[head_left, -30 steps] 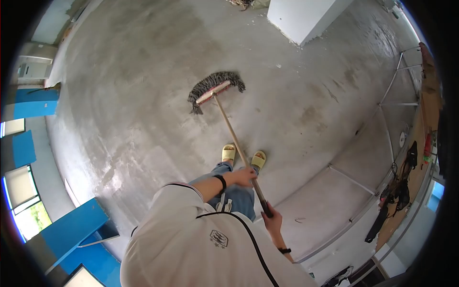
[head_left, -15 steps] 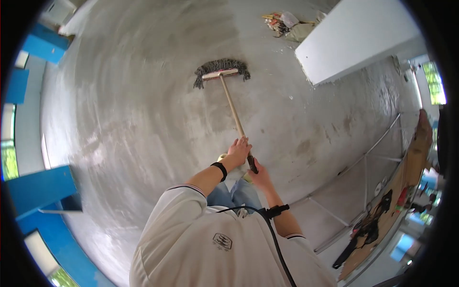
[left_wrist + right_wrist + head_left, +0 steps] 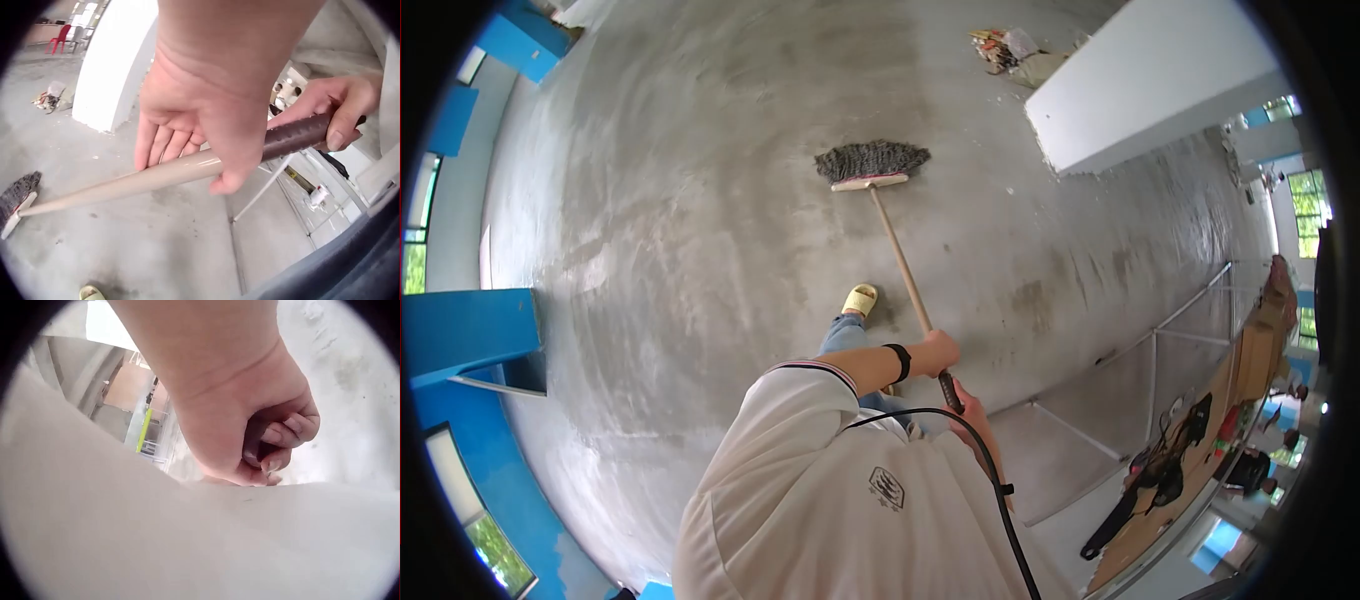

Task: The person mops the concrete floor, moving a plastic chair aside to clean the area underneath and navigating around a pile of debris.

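Observation:
A flat mop with a grey yarn head [image 3: 872, 160] lies on the concrete floor ahead. Its wooden handle [image 3: 897, 245] slants back toward the person and ends in a dark brown grip [image 3: 294, 137]. The left hand [image 3: 938, 352] holds the handle just below that grip; in the left wrist view its thumb hooks over the pole and its fingers lie fairly straight along the far side. Wrapped round the grip's end, the right hand [image 3: 262, 431] has its fingers curled in the right wrist view. The shirt hides part of the right forearm.
A white pillar [image 3: 1150, 90] stands at the right, with a small pile of debris [image 3: 1010, 52] beside it. Along the right side runs a metal frame [image 3: 1155, 360] near a brown board [image 3: 1150, 500] bearing black items. Blue panels [image 3: 475, 330] line the left. One yellow slipper [image 3: 860, 299] shows ahead.
The mop head first slid away from the person, then came slightly back, and its bar turned from slanted to nearly level. The left hand's fingers, straighter half a second ago, now close more around the handle.

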{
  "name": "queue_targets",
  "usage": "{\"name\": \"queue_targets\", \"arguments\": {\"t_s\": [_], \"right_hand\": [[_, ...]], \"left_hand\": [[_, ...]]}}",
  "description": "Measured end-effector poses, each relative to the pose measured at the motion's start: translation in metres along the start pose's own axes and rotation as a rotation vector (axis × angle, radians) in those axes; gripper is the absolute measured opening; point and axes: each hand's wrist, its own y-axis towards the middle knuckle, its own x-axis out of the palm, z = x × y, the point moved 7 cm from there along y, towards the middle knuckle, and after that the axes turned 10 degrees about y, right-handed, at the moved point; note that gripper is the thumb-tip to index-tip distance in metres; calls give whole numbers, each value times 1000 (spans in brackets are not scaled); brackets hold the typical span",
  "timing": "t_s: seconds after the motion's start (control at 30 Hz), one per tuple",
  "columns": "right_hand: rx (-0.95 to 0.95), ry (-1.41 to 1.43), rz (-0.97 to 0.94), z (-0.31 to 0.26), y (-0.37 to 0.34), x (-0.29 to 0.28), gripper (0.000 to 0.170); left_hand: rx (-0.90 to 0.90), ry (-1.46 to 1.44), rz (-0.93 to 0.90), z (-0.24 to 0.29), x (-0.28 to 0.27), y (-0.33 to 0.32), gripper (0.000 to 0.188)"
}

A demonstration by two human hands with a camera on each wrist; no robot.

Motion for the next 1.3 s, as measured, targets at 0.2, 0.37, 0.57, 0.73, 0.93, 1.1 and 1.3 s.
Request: {"name": "queue_targets", "arguments": {"t_s": [0.2, 0.37, 0.57, 0.73, 0.93, 1.1, 1.3], "right_hand": [[91, -77, -24, 112, -147, 17, 68], [400, -191, -7, 131, -301, 27, 65], [585, -309, 165, 106, -404, 19, 58], [428, -166, 374, 159, -418, 73, 51], [408, -86, 415, 169, -408, 91, 55], [217, 78, 409, 199, -406, 133, 56], [171, 87, 367, 183, -311, 168, 58]], "left_hand": [[259, 270, -266, 183, 58, -9, 26], [778, 154, -338, 324, 96, -44, 25], [898, -289, -374, 423, 121, -78, 21], [816, -307, -592, 427, 173, -99, 18], [654, -365, -428, 405, 176, -109, 23], [631, -293, -361, 403, 203, -127, 24], [405, -166, -264, 301, 215, -128, 20]]}}
